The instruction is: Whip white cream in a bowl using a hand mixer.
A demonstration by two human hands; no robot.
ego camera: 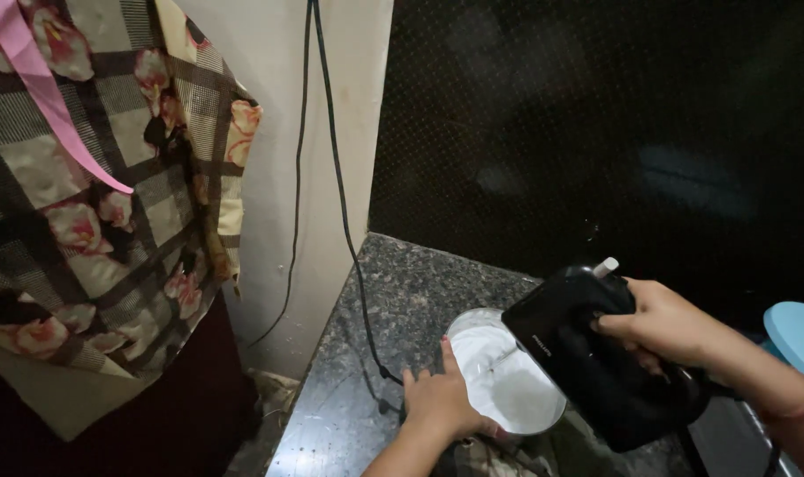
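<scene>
The desk [420, 291] is a dark speckled granite slab, dimly lit, wedged into a corner between a cream-painted wall [269, 177] and a black, faintly dotted back panel [596, 132]. 2 thin black cords [331, 177] hang down the cream wall; 1 runs on across the stone toward the bowl. To the left, a checked cloth with pink flowers [93, 221] hangs with a pink strap [40, 88] across it. At the right edge sits a pale blue round object [800, 331], only partly in view.

Near the front of the desk stands a round steel bowl [508, 380] holding a white liquid. The left hand [437, 397] lies against the bowl's near rim, its grip spread flat over the edge. The right hand [658, 322] has its grip wrapped tight around the handle of a black electric hand mixer [587, 353], held tilted above the bowl, a thin metal beater shaft dipping into the liquid.
</scene>
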